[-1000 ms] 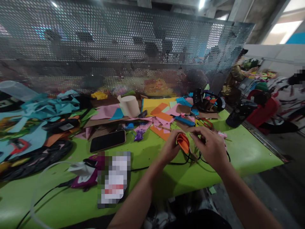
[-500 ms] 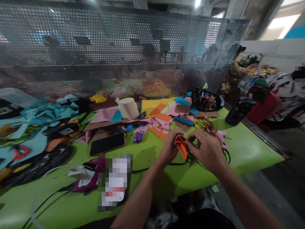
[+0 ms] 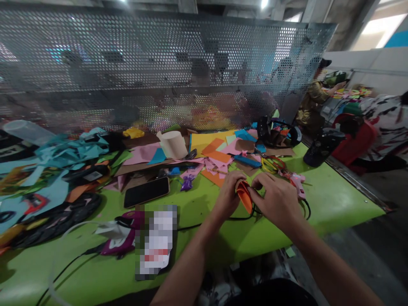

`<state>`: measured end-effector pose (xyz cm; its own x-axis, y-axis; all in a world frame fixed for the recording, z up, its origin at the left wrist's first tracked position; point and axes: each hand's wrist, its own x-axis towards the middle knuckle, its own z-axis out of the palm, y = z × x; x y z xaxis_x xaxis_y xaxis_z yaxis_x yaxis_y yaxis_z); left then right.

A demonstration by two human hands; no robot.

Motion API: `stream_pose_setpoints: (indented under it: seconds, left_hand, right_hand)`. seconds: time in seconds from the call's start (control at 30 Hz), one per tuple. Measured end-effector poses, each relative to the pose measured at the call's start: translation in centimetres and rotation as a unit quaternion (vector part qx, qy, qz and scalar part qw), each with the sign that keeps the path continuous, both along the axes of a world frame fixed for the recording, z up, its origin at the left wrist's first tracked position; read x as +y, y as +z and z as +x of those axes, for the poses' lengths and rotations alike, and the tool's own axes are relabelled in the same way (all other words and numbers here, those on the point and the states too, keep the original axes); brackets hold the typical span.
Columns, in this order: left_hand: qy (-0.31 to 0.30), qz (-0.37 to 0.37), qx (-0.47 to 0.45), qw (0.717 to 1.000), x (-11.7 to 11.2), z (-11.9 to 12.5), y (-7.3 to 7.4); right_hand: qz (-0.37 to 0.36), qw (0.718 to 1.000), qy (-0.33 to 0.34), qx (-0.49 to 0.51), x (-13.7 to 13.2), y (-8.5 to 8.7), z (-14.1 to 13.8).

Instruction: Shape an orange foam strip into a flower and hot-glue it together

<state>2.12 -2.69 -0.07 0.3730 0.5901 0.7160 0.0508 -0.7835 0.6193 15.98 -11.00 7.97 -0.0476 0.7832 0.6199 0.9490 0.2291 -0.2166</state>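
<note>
My left hand is closed around a curled piece of orange paper, layered and rolled at its top. My right hand pinches at the right edge of this piece with thumb and forefinger. Both hands are just above the green table. Just right of my right hand lies a pink glue gun with a black cable. Scissors with yellow and red handles lie beyond my fingers. Loose pink and orange paper scraps are spread behind my left hand.
A black phone and a tissue pack lie to the left. Behind stands a paper roll before a perforated metal screen. A dark cup is near the right edge. A person sits beyond it.
The view has shifted slightly, so the table things sit a little further right. Both hands stay on the orange paper, with the right fingers moved slightly at its edge.
</note>
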Motion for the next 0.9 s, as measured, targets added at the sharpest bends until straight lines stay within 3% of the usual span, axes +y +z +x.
stream_pose_setpoints:
  seconds: [0.23, 0.9]
  left_hand:
    - [0.006, 0.017, 0.014, 1.0, 0.03, -0.01, 0.06]
    - [-0.027, -0.032, -0.013, 0.999, 0.01, 0.15, -0.35]
  right_hand:
    - [0.013, 0.999, -0.019, -0.048, 0.24, 0.01, 0.03]
    - [0.055, 0.993, 0.036, -0.098, 0.27, 0.35, 0.46]
